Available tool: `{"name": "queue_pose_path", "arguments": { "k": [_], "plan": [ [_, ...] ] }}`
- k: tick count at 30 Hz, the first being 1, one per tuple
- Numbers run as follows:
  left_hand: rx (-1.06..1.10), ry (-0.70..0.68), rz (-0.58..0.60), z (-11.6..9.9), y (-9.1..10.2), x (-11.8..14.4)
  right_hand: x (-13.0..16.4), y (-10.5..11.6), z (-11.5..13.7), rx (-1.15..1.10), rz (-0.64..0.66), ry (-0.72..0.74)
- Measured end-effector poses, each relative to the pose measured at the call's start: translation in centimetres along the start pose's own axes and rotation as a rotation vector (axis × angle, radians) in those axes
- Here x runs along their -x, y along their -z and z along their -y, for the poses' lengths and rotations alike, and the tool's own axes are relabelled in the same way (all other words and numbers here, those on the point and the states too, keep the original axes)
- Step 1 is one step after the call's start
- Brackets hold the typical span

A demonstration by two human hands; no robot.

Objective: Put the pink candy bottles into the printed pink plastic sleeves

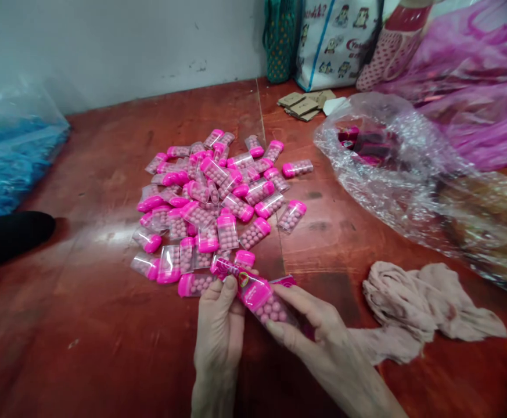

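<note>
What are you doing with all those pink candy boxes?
A person holds one small clear container with a pink cap, full of pink balls, between both hands: the left hand near the cap end, the right hand at the other end. Just beyond lies a pile of the same containers on the red-brown floor. A crumpled pinkish cloth lies to the right, and a clear plastic bag behind it.

Far right you see a white cartoon-printed bag (338,40): partial lettering near its top edge ends in "dk?", and a red word lower down begins "C", rest unreadable. Round sticker on the candy case (259,296) you hold: illegible.
</note>
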State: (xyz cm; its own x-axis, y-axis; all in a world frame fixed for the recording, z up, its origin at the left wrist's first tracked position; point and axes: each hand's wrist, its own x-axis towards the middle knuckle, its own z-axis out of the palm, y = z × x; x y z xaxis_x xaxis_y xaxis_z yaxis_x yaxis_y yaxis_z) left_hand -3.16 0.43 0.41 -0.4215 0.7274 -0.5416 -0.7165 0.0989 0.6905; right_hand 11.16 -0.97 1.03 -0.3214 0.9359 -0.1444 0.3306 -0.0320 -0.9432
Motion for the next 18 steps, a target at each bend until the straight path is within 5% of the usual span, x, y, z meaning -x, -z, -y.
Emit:
{"name": "queue_pose_path", "arguments": {
  "k": [18],
  "plan": [
    [-0.067, -0.043, -0.066, 1.2, -0.8, 0.3, 0.7, -1.3, -2.5, 0.246, -0.057, 0.11]
  ]
}}
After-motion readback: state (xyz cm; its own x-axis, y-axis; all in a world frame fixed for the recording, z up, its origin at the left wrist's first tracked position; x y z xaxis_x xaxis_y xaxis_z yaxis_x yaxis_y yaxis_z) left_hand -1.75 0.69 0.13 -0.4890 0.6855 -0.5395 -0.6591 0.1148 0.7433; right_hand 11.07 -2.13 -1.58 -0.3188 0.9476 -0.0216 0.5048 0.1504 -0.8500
